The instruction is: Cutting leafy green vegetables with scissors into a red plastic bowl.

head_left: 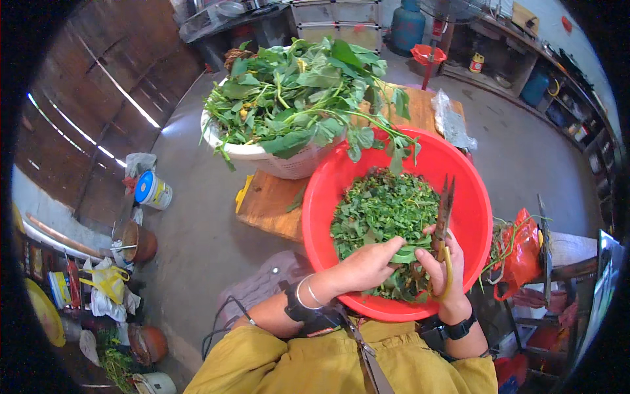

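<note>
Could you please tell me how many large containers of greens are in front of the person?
2: the white basket, farther off and to the left, heaped with leafy stems; the red basin, nearer, holding cut greens.

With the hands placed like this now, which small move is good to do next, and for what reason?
I would probably turn the scissors across the leaves and snip: the left hand holds them over the red basin of cut greens, while the scissors, in the right hand, point forward instead.
</note>
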Available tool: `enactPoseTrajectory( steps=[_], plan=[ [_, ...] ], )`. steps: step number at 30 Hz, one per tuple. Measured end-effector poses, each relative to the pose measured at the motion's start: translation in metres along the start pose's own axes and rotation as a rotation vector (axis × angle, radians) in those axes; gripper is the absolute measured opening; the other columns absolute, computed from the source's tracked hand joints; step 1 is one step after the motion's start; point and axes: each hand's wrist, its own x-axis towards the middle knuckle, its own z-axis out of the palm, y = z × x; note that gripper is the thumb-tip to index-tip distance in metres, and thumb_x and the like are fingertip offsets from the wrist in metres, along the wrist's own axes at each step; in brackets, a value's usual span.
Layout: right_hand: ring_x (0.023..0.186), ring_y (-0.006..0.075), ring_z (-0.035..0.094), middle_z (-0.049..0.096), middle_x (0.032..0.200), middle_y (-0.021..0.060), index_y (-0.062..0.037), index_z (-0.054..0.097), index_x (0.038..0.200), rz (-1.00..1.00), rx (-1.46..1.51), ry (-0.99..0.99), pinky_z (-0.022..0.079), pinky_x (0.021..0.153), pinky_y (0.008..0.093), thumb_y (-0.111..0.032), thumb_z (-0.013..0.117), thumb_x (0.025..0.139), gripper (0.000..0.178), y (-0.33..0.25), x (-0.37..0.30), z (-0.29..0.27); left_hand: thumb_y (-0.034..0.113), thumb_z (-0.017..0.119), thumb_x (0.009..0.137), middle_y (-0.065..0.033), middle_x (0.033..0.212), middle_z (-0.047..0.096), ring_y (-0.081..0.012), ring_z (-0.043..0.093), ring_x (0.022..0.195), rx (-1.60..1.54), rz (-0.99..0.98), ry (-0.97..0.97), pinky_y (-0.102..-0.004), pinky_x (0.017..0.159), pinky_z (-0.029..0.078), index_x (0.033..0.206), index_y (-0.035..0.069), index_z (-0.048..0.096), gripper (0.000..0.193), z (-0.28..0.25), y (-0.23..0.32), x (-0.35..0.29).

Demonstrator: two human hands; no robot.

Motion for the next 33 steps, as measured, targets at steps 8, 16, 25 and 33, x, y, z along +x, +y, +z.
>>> enactPoseTrajectory(
  steps=[8,16,25,33],
  plan=[
    [0.07,0.0079,0.05,0.053,0.081,-0.0001,-0.005,0.053,0.108,-0.092,-0.143,-0.04,0.043,0.062,0.0222,-0.014,0.069,0.078,0.035,0.019,0.011,-0.004,0.018,0.057,0.089,-0.0123,0.093,0.06,-0.0188,0.057,0.086,-0.095,-0.099,-0.012,-0.0322,0.077,0.046,0.115,0.001,0.049,0.032,-0.012,0.004,0.003],
    [0.088,0.0209,0.057,0.057,0.098,0.0112,-0.0027,0.043,0.121,-0.134,-0.283,-0.208,0.047,0.078,0.0323,-0.03,0.08,0.067,0.071,0.025,0.01,-0.012,0.015,0.051,0.094,0.006,0.08,0.049,-0.0022,0.041,0.063,-0.87,-0.114,0.418,-0.0165,0.055,0.034,0.12,0.006,0.049,0.027,-0.016,-0.007,0.007],
    [0.111,0.0357,0.049,0.048,0.12,0.0221,0.0004,0.038,0.128,-0.236,-0.558,-0.352,0.04,0.094,0.0403,-0.044,0.08,0.06,0.091,0.03,0.008,-0.011,0.023,0.047,0.096,0.007,0.078,0.046,-0.0032,0.041,0.062,-0.744,-0.191,0.371,-0.0172,0.052,0.033,0.118,0.008,0.049,0.026,-0.013,-0.004,0.005],
    [0.066,0.0189,0.055,0.058,0.077,0.0099,-0.0054,0.055,0.112,-0.072,-0.486,-0.243,0.046,0.061,0.032,-0.041,0.08,0.063,0.066,0.021,0.01,-0.009,0.021,0.051,0.094,0.0073,0.073,0.045,-0.0023,0.04,0.061,-0.796,-0.333,0.227,-0.0168,0.052,0.033,0.113,0.009,0.051,0.023,-0.024,-0.002,0.007]
  ],
)
